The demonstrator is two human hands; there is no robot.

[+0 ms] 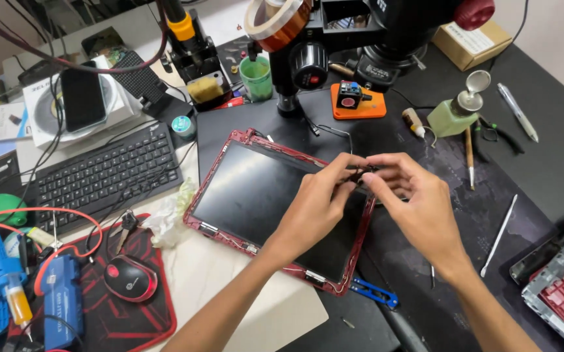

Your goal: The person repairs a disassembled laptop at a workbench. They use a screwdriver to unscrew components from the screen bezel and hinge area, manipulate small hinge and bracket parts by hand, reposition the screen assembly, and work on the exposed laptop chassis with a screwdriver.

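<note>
From the left: keyboard (106, 171) and mouse (130, 278) sit idle on my desk (542, 163), then the red-framed laptop screen panel (256, 202) lies flat in the middle. My left hand (314, 202) comes in over the glass, its grip pressed together on a thin dark cable (362, 173) at the panel's right edge. My right hand (419, 202) meets it, fingertips pinching the same cable. I'd judge that cable light, limp and easily torn, best held close to its end. The panel looks thin and brittle; hold it by the frame, never the glass. Blue snips (374, 292) lie just beside the lower corner
</note>
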